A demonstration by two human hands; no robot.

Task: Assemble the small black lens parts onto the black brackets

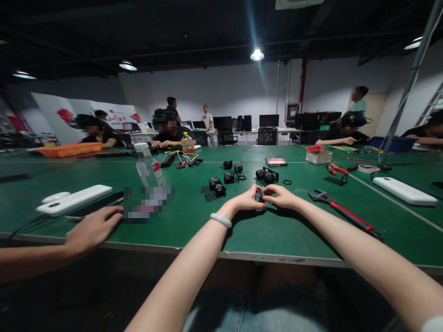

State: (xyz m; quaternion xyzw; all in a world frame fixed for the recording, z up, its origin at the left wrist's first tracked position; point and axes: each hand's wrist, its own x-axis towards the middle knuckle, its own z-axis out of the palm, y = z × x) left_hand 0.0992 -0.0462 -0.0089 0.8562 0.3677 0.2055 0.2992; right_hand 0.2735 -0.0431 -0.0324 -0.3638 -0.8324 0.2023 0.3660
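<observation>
Close above the green table, my left hand and my right hand meet, both closed on one small black plastic part. Fingers cover much of that part, so its exact kind does not show. Just beyond my hands lies a black part with round knobs and an upright plate. Similar black pieces with thin prongs lie to the left, near another round black piece. A black ring rests to the right of my fingers.
An adjustable wrench with red-black handle lies right, near pliers and a white power bank. Leftward stand a clear bottle and another person's hand. A metal pole rises at right. The table's front edge is near me.
</observation>
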